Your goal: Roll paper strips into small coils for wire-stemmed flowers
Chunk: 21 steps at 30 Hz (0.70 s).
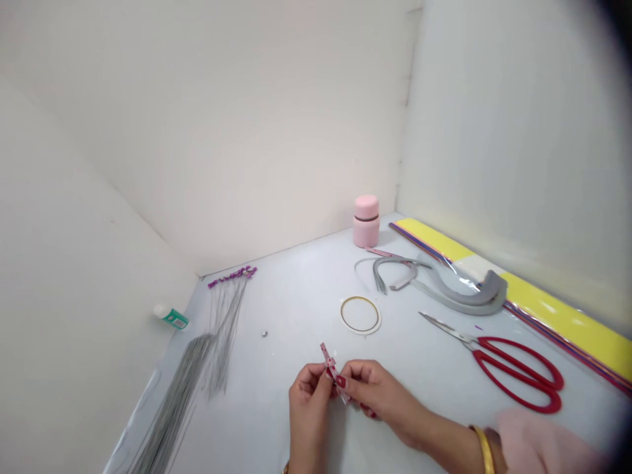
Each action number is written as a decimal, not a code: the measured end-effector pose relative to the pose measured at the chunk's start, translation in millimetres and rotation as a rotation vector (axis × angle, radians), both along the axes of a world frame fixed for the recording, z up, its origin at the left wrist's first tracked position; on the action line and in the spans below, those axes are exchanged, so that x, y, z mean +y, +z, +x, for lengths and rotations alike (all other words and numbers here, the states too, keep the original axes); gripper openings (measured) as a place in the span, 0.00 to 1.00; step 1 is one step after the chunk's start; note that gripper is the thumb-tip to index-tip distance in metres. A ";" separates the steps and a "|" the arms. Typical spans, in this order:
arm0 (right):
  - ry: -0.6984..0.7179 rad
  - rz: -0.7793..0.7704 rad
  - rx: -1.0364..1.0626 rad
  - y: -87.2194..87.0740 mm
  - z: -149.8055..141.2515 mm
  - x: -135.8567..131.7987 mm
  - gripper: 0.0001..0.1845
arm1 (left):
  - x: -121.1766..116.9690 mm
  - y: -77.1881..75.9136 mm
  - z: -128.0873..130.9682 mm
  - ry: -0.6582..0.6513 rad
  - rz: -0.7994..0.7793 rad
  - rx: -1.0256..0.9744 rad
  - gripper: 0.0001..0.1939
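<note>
Both hands meet near the front middle of the table over a narrow pink patterned paper strip, folded or knotted at its middle. My left hand is closed, thumb and fingers pinching the strip from the left. From the right, my right hand pinches the same strip with its thumb and fingertips. One end of the strip sticks up above the fingers and another shows below them; the part between the fingertips is hidden. Just beyond the hands lies a roll of narrow tape with a yellow inner ring.
Red-handled scissors lie at right, near curled grey paper strips. Yellow sheets run along the right wall. A pink jar stands at the back. Left are grey wires, purple-tipped stems and a green-white tube.
</note>
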State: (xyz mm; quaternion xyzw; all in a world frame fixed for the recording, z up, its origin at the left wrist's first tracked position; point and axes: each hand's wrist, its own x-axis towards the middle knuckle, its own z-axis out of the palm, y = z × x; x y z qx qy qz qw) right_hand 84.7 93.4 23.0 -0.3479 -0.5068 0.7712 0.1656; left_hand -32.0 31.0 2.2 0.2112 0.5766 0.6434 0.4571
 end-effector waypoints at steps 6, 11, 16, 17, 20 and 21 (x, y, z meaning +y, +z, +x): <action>-0.129 0.035 0.137 -5.1 -1.8 4.4 0.15 | -0.5 0.9 5.5 -0.135 -0.025 0.080 0.09; -0.077 0.036 0.151 -6.7 3.6 9.3 0.14 | -1.5 -1.2 7.1 -0.210 -0.044 0.127 0.10; 0.001 0.013 0.164 -9.2 9.7 14.5 0.16 | -2.0 1.1 8.9 -0.258 -0.062 0.176 0.10; -0.004 0.012 0.161 -10.1 9.9 14.7 0.17 | -2.4 1.8 9.4 -0.265 -0.065 0.192 0.10; -0.077 0.004 0.137 -11.3 9.9 16.3 0.16 | -4.0 2.9 10.5 -0.284 -0.079 0.251 0.11; -0.116 0.005 0.133 -10.8 10.2 18.3 0.15 | -4.4 2.8 10.8 -0.287 -0.090 0.262 0.11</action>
